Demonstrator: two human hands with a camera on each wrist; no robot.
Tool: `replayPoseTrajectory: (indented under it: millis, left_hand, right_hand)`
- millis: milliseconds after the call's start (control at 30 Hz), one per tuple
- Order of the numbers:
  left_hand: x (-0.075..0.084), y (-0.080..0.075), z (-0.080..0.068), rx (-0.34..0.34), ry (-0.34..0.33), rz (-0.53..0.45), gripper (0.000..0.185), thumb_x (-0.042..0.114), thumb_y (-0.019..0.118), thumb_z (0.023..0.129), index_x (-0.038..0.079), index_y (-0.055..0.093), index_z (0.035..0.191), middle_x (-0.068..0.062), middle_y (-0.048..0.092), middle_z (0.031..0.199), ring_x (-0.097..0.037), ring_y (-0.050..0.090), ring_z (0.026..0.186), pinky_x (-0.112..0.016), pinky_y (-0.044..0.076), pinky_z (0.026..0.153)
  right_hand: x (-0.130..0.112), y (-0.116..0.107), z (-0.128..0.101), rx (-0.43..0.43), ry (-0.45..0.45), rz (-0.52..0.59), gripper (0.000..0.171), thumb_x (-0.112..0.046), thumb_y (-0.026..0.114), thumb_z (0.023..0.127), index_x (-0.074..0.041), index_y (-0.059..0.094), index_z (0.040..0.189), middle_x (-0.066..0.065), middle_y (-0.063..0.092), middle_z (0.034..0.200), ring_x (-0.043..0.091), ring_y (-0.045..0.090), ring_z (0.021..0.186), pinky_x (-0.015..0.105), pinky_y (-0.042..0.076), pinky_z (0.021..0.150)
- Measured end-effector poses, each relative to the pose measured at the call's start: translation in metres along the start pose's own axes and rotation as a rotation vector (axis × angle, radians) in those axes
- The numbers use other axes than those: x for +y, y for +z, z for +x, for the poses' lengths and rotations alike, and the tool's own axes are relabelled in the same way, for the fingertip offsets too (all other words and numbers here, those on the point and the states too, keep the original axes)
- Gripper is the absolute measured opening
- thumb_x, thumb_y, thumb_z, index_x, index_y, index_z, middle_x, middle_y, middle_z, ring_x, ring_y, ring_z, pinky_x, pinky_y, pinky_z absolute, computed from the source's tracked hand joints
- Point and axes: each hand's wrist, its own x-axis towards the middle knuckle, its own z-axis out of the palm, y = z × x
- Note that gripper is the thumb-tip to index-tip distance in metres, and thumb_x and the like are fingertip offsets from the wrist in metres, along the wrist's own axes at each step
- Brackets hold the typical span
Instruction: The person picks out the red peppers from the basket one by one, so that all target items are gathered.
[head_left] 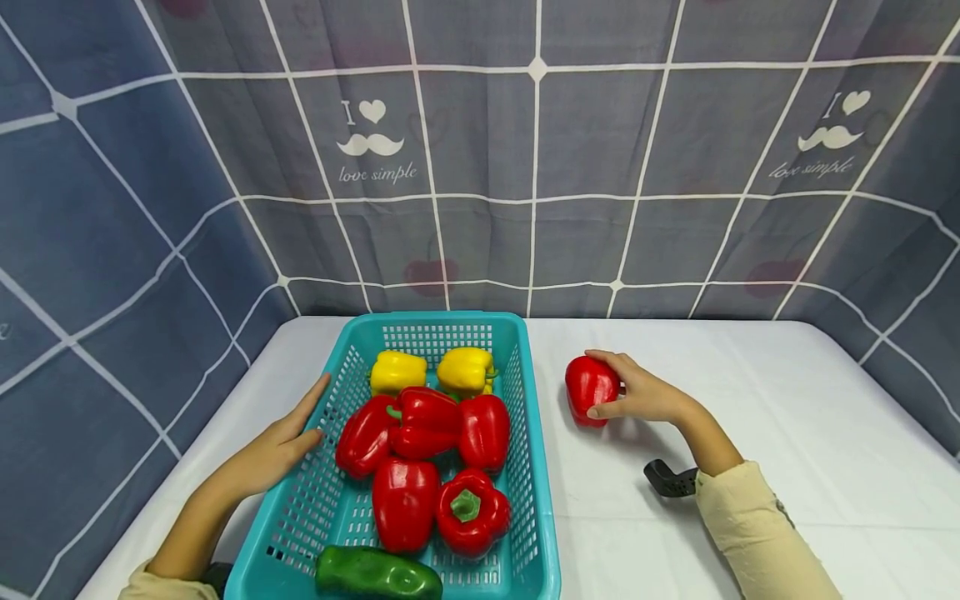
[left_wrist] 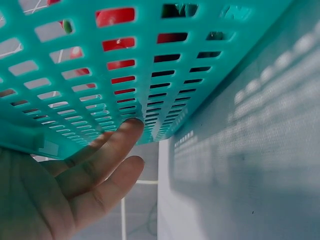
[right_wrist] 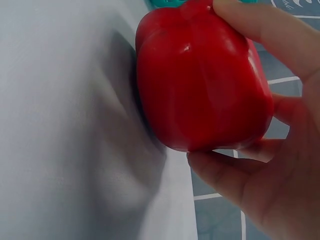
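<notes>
My right hand (head_left: pixel 637 396) holds a red bell pepper (head_left: pixel 588 385) over the white table, to the right of the basket. In the right wrist view, thumb and fingers (right_wrist: pixel 220 172) span opposite sides of this pepper (right_wrist: pixel 200 85), whose shadow falls on the cloth beside it. A teal perforated basket (head_left: pixel 542 500) stands at the centre left. Along its left rim lies my left hand (head_left: pixel 273 450), fingers extended; the left wrist view has the fingertips (left_wrist: pixel 131 127) against the outer wall. Several red bell peppers (head_left: pixel 405 504), two yellow bell peppers (head_left: pixel 397 372) and a long green pepper (head_left: pixel 378 573) lie inside.
The white tablecloth (head_left: pixel 787 400) extends right of the basket. A grey checked curtain (head_left: pixel 480 150) hangs behind the table and along both sides. A black curved piece (head_left: pixel 670 481) sticks out by the right sleeve (head_left: pixel 757 525).
</notes>
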Motion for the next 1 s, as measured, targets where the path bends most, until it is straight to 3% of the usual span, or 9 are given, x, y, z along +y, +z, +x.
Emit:
replayPoseTrajectory:
  millis: [267, 1000]
  left_hand:
    - [0.0004, 0.0008, -0.0003, 0.005, 0.013, -0.003, 0.066, 0.006, 0.031, 0.095, 0.012, -0.009, 0.147, -0.033, 0.003, 0.147, -0.042, 0.055, 0.101, -0.03, 0.056, 0.06]
    - [0.0016, 0.0023, -0.001, 0.012, 0.023, 0.013, 0.066, 0.005, 0.031, 0.094, 0.01, -0.009, 0.147, -0.033, 0.002, 0.147, -0.046, 0.05, 0.106, -0.028, 0.055, 0.062]
  right_hand:
    - [0.0014, -0.0031, -0.0015, -0.018, -0.002, 0.021, 0.084, -0.026, 0.074, 0.072, -0.01, 0.027, 0.14, 0.021, 0.036, 0.129, 0.039, 0.038, 0.117, 0.042, 0.051, 0.081]
    - [0.0067, -0.008, -0.0055, -0.063, 0.001, 0.025, 0.086, -0.024, 0.071, 0.074, -0.01, 0.023, 0.144, 0.022, 0.032, 0.135, 0.04, 0.034, 0.121, 0.056, 0.04, 0.093]
